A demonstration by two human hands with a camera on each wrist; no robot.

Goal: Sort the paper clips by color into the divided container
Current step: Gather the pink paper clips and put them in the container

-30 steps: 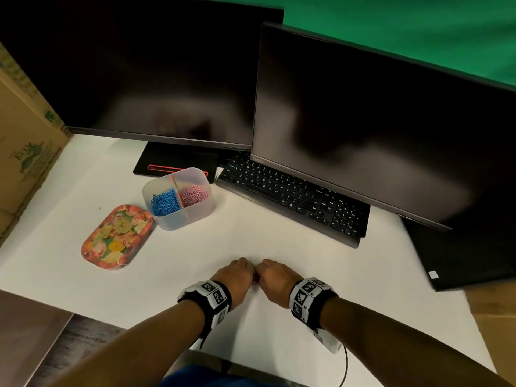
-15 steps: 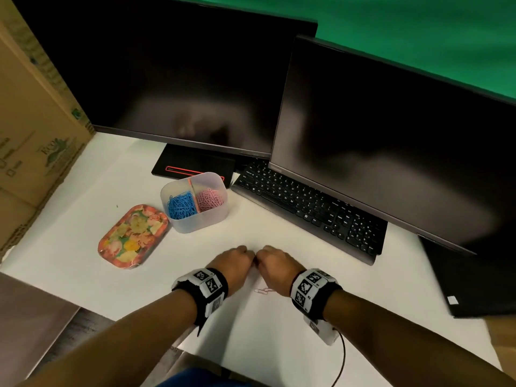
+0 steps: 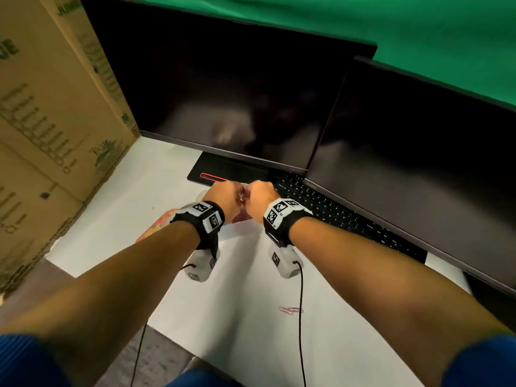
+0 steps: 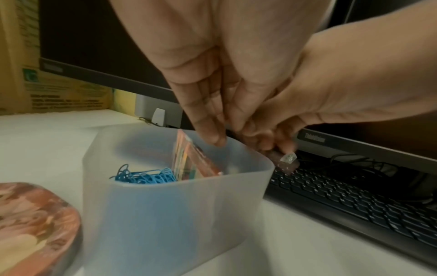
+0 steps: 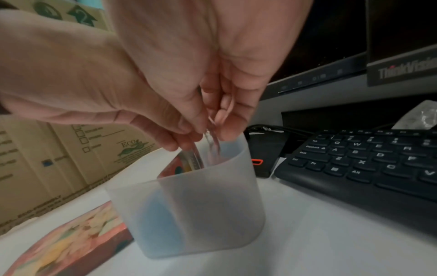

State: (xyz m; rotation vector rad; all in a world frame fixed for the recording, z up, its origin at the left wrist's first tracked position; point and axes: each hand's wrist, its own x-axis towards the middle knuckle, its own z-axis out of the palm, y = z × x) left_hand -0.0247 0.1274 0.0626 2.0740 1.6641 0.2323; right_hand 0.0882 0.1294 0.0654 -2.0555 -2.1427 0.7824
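A translucent container [image 4: 165,214] with a colourful divider [image 4: 189,160] stands near the monitor base. Its left compartment holds blue paper clips [image 4: 146,177]; pink clips [image 3: 241,216] show in the right one. Both hands hover close together above the right compartment. My left hand [image 4: 217,138] points its straight fingers down with nothing seen in them. The fingers of my right hand [image 5: 212,128] are bunched around pink clips, and a blurred pink streak [image 5: 212,143] drops from them into the container [image 5: 201,205]. Two loose pink clips [image 3: 290,310] lie on the white table near me.
A flowered tin [image 3: 156,227] lies left of the container. A black keyboard [image 3: 349,216] sits to the right under two dark monitors [image 3: 223,93]. A cardboard box [image 3: 42,135] walls off the left side. Cables hang from both wrist cameras.
Both hands lifted off the table near its front edge and moved forward over the container. Two pink clips stayed behind where the hands had been.
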